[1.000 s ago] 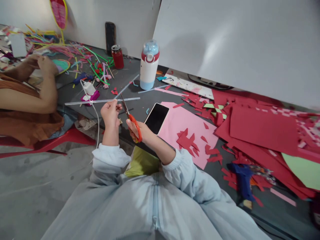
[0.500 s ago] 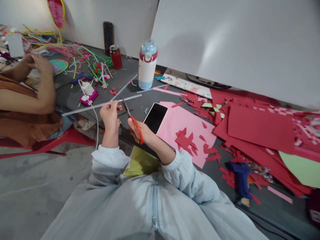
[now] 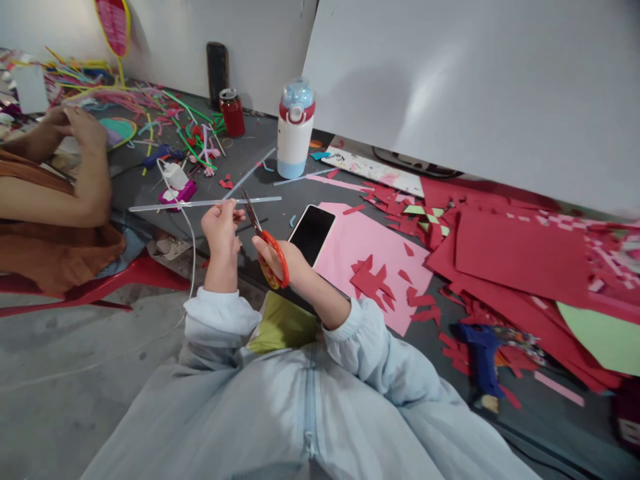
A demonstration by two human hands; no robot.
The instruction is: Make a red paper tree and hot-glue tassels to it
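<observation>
My left hand (image 3: pixel 221 230) pinches a long translucent stick (image 3: pixel 175 205) that lies nearly level across the view. In my right hand (image 3: pixel 283 263) are orange-handled scissors (image 3: pixel 274 257), their blades pointing up and left beside the stick, just right of my left fingertips. Whether the blades touch the stick is hard to tell. Two more translucent sticks (image 3: pixel 253 172) lie on the table behind. A phone (image 3: pixel 312 235) rests to the right of the scissors on pink paper (image 3: pixel 345 250).
A white bottle (image 3: pixel 295 143) and a red can (image 3: pixel 233 115) stand at the back. Red paper sheets (image 3: pixel 520 257) and a blue glue gun (image 3: pixel 481 357) lie right. Another person's arm (image 3: pixel 93 180) is at left, near a purple box (image 3: pixel 186 193) with a white cable.
The held stick has turned from a slant to nearly level, its left end rising. The scissors have shifted slightly beside it.
</observation>
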